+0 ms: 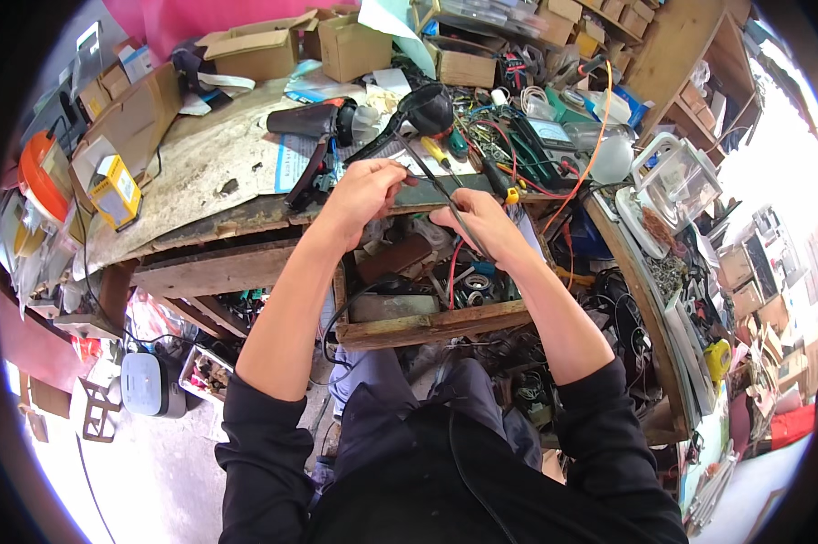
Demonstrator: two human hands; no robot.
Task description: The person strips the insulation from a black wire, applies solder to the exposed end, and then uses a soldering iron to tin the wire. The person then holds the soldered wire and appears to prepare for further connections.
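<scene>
Above the front edge of the workbench, both hands are raised close together. My left hand [365,195] has its fingertips pinched on a black cable [434,179], which slants between the hands. My right hand [481,220] is curled, with the cable crossing it; its fingertips are partly hidden. Just beyond lie what looks like a dark hair dryer [302,121] with its handle toward me, and a rounded black part [425,111]. A yellow-handled screwdriver [435,150] and a tool with a black and yellow handle [501,183] rest near my right hand.
Below my hands an open wooden drawer [445,325] holds tape rolls and loose parts. A meter [551,133] with red leads and an orange cord [594,159] lie to the right. Cardboard boxes [354,47] line the back; a yellow box [115,192] stands left.
</scene>
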